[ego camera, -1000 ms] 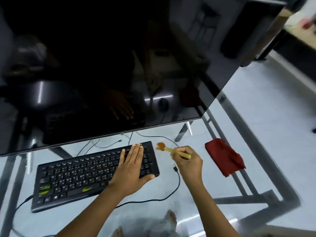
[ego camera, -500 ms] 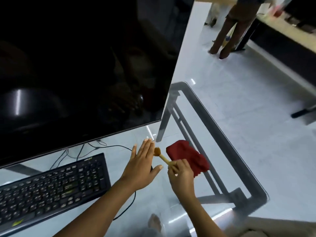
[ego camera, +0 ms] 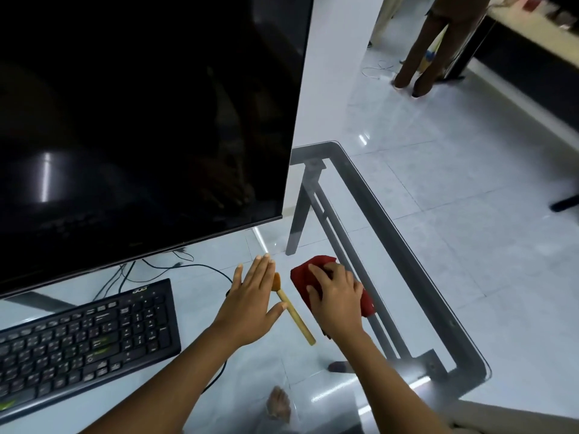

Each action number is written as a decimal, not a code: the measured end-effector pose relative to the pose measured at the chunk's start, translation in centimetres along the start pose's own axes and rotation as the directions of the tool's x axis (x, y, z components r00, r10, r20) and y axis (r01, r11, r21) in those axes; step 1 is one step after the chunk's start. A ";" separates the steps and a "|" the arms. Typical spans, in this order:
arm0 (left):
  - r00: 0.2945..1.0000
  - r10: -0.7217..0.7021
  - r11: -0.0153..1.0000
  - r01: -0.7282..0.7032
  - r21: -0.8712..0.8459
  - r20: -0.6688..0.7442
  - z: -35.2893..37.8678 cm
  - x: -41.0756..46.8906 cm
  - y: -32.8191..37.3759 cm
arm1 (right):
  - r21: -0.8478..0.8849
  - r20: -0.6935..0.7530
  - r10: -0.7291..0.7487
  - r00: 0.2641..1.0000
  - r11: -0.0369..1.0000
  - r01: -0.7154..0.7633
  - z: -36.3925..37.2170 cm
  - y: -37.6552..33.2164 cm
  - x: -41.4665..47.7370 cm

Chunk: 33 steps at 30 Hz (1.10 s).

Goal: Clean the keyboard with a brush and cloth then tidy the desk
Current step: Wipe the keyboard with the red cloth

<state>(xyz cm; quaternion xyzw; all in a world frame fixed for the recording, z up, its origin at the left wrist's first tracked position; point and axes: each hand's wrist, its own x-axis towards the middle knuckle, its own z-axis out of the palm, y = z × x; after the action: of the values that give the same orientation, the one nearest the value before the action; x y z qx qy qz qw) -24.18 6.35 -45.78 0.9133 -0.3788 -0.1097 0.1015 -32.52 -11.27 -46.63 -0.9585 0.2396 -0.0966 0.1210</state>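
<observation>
The left hand (ego camera: 250,305) is flat above the glass counter (ego camera: 407,258), palm down, with the fingers straight and close together; it holds nothing. The brush (ego camera: 296,317) lies on the counter between the two hands. Its bristle head points far and sits just beside the left fingers, and its light wooden handle runs toward the near right. The left thumb tip is at the handle, but I cannot tell if it touches it. The right hand (ego camera: 336,299) is on the red cloth (ego camera: 300,277), to the right of the brush, and its fingers are bent over the cloth and grip it. The cloth is on the counter near the right edge, partly covered by this hand. The black keyboard (ego camera: 84,343) is at the near left, apart from both hands, under the big dark monitor (ego camera: 141,120). A thin black cable (ego camera: 200,267) runs on the counter behind the keyboard. Far to the right, a person's legs (ego camera: 419,57) stand on the pale tiled floor
</observation>
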 end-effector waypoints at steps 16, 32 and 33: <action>0.995 -0.091 0.994 0.089 -0.058 -0.032 -2.9 -7.5 -8.7 | 0.265 0.048 0.051 0.998 0.962 -0.062 -3.5 -5.0 2.6; 0.958 -0.270 0.957 0.278 -0.083 0.099 -5.3 -22.1 -25.7 | 0.218 0.055 -0.522 0.851 0.838 0.500 6.2 -30.3 -8.2; 0.960 -0.264 0.958 0.273 -0.088 0.095 -5.2 -22.4 -26.0 | 0.157 0.103 -0.584 0.805 0.809 0.566 6.7 -30.8 -9.1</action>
<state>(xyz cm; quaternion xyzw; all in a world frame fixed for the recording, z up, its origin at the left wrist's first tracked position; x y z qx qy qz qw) -20.78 40.87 -45.06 0.9448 -0.2492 -0.1787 0.1154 -25.36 20.74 -45.63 -0.9814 -0.0780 -0.0723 0.1598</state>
